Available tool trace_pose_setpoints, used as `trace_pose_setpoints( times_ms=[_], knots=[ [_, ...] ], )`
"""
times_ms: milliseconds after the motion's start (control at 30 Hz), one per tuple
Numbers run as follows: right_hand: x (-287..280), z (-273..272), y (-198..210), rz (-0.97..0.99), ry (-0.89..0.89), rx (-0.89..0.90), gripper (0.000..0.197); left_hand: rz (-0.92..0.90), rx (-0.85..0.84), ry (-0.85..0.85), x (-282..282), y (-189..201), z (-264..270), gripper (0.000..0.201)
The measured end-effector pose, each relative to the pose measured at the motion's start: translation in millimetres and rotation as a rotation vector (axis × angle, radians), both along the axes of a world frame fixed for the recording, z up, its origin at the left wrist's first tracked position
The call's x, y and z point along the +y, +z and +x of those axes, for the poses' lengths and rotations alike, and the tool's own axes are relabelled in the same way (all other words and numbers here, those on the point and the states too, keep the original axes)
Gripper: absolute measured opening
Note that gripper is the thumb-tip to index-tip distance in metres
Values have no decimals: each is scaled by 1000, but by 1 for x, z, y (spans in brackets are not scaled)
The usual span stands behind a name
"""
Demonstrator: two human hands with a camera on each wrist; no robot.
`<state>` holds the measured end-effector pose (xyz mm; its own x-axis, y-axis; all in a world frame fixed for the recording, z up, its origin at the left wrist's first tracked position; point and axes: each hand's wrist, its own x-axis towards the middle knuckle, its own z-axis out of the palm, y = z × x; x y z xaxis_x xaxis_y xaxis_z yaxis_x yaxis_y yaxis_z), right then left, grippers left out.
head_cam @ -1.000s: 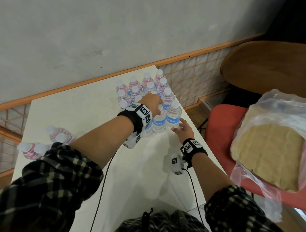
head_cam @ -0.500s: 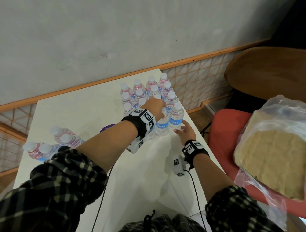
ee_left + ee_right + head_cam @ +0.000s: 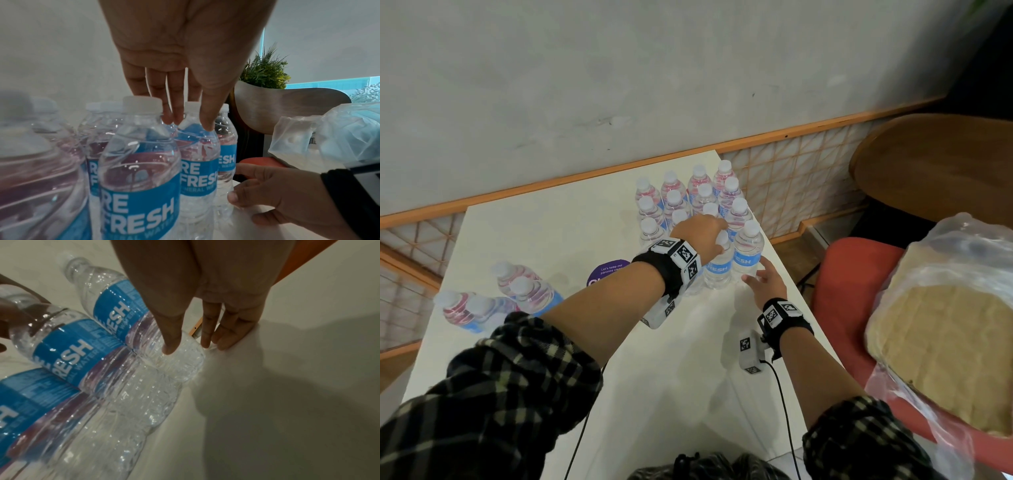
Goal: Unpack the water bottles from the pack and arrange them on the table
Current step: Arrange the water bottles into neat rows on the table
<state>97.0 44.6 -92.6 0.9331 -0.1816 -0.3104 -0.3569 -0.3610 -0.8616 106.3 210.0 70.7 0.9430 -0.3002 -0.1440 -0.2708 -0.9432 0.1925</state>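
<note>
My left hand (image 3: 703, 236) reaches over upright clear plastic water bottles (image 3: 690, 202) on the white worktop (image 3: 558, 222), fingers (image 3: 174, 104) straight at their necks. Right hand (image 3: 767, 284) fingers (image 3: 172, 335) spread, touching the corner bottle's (image 3: 748, 251) base.

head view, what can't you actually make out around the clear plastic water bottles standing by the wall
- Head view: the left hand covers part of the upright clear plastic water bottles, so their count is uncertain.
- Head view: the left forearm cuts off the round purple sticker.
- Left wrist view: the nearest bottle is blurred, cut by the edge.
</note>
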Motion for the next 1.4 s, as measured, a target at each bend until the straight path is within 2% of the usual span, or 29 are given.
trace_pose_setpoints(
  times_ms=[167, 267, 400, 467, 533, 667, 733, 800, 833, 867, 967, 1200, 1400],
  knots=[
    [-1, 0, 3, 21, 8, -7, 63, -43, -5, 10, 3, -4, -2, 51],
    [-4, -3, 3, 29, 25, -8, 64, -267, -82, 65, 15, -5, -5, 54],
    [-9, -7, 0, 68, 22, -1, 66, -656, -364, 348, 47, -7, -8, 40],
    [-9, -7, 0, 68, 37, 7, 67, -801, -409, 538, 69, -16, -9, 40],
    [-8, -4, 3, 67, 64, 22, 69, -936, -289, 713, 85, -27, -11, 46],
    [-6, 1, 7, 21, 119, 63, 75, -1221, 137, 966, 101, -61, -7, 65],
    [-5, 3, 9, -1, 135, 79, 77, -1288, 371, 1122, 115, -89, 5, 88],
    [-5, 4, 11, -16, 145, 76, 75, -1353, 574, 1135, 133, -129, 23, 113],
    [-5, 4, 12, -20, 148, 72, 73, -1359, 618, 1107, 139, -150, 31, 116],
    [-5, 4, 13, -22, 150, 67, 71, -1349, 639, 1072, 141, -163, 36, 115],
    [-7, 5, 15, -21, 146, 76, 68, -1297, 622, 1016, 131, -166, 34, 108],
    [-7, 5, 17, -3, 126, 87, 67, -1305, 573, 1030, 141, -182, 42, 104],
    [-5, 4, 19, 12, 104, 95, 68, -1317, 618, 1032, 128, -154, 32, 114]
  ],
)
